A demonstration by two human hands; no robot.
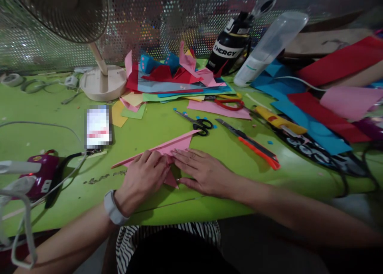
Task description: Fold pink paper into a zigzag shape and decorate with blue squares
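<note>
A folded sheet of pink paper [179, 145] lies on the green table near its front edge, with a long narrow folded strip along its far side. My left hand [146, 171], with a pale band on the wrist, has its fingers curled down on the paper; their tips are partly hidden. Flat and with fingers stretched out, my right hand [202, 170] rests on the right part of the same paper. Just beyond it lie small black-handled scissors [201, 125]. An orange utility knife [251, 146] is to their right.
At the back stand a fan [103, 82], a black bottle [227, 46] and a clear bottle [269, 50]. Folded coloured papers [170, 76] are stacked between them. A phone [98, 126] and a purple power strip [44, 172] with cables are left. A yellow glue gun [278, 120] lies right.
</note>
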